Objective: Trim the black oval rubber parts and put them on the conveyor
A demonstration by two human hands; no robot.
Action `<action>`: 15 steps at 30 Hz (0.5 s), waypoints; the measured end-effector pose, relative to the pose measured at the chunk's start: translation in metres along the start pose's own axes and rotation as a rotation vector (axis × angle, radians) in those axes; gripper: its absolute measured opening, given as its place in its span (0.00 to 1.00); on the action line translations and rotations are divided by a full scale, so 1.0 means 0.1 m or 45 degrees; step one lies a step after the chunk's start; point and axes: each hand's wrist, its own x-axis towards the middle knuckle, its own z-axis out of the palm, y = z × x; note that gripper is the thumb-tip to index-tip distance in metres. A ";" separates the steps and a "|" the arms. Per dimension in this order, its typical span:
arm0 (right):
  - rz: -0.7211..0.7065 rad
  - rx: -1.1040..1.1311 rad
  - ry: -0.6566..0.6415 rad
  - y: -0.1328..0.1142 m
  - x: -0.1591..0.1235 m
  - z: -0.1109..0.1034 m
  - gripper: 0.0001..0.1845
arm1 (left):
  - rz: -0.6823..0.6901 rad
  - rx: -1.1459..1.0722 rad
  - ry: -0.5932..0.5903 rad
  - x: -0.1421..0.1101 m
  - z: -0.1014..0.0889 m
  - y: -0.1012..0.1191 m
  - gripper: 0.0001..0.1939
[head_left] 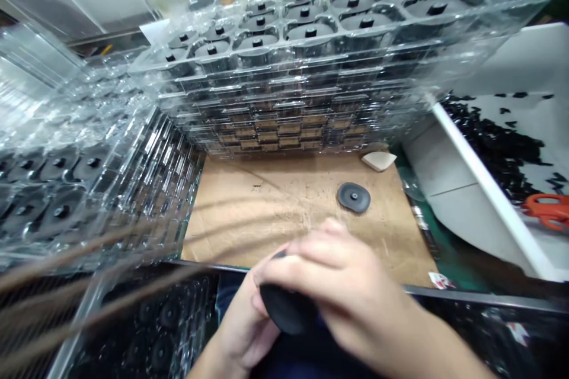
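The left hand (255, 331) and the right hand (342, 275) are both curled tight around one black rubber-looking disc (288, 311), down by the near edge of the cardboard sheet (258, 189), so this one is not in a tray yet. A dark disc with a little knob (354, 197) sits alone on the cardboard, so it looks left to put away too. The top clear plastic tray (284, 68) has knobbed discs in its cups, so that part looks mostly done.

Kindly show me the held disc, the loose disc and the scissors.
Held disc (288, 311): head view, on its dark face.
Loose disc (354, 196): head view, central stud.
Scissors (549, 209): head view, orange handle.
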 end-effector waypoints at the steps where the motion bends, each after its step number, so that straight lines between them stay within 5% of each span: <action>1: 0.114 -0.033 -0.013 0.00 0.00 -0.02 0.16 | 0.011 0.020 -0.025 -0.01 0.00 0.00 0.31; 3: 0.206 -0.127 0.042 -0.01 0.01 -0.05 0.16 | 0.037 0.048 -0.046 -0.03 -0.01 0.01 0.27; 7: 0.051 -0.040 0.157 -0.04 0.01 -0.02 0.15 | 0.079 0.048 0.044 -0.06 -0.07 -0.02 0.29; 11: 0.325 -0.181 0.104 -0.02 -0.02 0.02 0.16 | 0.207 0.047 0.177 -0.03 -0.14 -0.06 0.33; 15: 0.166 -0.106 0.278 -0.03 -0.02 0.10 0.14 | 0.284 0.046 0.120 0.01 -0.18 -0.06 0.31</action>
